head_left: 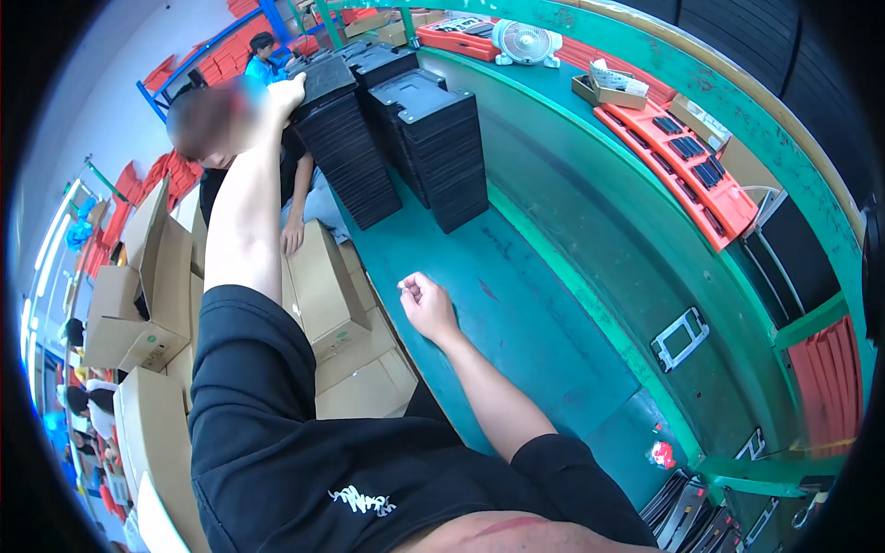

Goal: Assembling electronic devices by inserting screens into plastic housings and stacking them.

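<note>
Collapse risk below left hand (288, 96), if tugging sideways.
Pinching edge of black panel stack (346, 152) there; curling right hand (427, 309), any hold unclear.

Left arm (247, 230) extended far forward; left hand (287, 98) at full reach, finger closure indeterminable. Right forearm (493, 392) angles forward and inward; right hand (429, 309) nearer the body, fingers loosely curled.

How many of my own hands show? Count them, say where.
2: the left hand at the top of a black stack, the right hand over the green tabletop.
</note>
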`<state>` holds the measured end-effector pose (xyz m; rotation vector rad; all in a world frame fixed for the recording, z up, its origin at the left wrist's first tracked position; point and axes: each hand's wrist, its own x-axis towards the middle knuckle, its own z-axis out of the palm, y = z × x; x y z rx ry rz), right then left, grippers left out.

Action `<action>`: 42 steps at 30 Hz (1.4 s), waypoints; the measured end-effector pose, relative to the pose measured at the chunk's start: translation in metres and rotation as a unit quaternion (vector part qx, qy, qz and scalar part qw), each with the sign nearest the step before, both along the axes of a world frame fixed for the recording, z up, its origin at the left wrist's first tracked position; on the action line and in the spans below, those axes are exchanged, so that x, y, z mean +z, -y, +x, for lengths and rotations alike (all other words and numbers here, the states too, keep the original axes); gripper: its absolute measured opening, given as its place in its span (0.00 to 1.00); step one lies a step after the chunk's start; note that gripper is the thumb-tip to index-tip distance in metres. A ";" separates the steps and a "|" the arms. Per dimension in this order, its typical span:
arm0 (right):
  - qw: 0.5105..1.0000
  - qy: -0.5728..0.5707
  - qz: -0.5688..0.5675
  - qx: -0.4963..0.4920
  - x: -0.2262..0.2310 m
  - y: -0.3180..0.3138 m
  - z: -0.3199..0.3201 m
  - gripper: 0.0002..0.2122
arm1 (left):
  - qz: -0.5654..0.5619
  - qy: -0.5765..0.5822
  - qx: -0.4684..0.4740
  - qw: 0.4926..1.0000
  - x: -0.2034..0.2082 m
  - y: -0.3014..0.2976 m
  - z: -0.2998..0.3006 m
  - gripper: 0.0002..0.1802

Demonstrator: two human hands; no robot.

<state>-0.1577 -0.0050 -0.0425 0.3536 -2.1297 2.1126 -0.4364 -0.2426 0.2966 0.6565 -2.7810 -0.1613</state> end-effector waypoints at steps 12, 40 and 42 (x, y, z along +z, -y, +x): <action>1.000 -0.004 0.003 -0.001 -0.001 0.002 0.002 0.05 | -0.021 0.041 -0.007 0.999 0.004 -0.001 -0.001 0.43; 1.000 0.014 0.012 -0.002 0.000 -0.002 0.000 0.06 | -0.032 0.022 -0.039 0.998 0.017 -0.024 -0.019 0.59; 1.000 0.009 0.018 0.002 0.001 -0.001 0.001 0.06 | 0.067 0.074 -0.086 0.991 0.019 -0.037 -0.019 0.66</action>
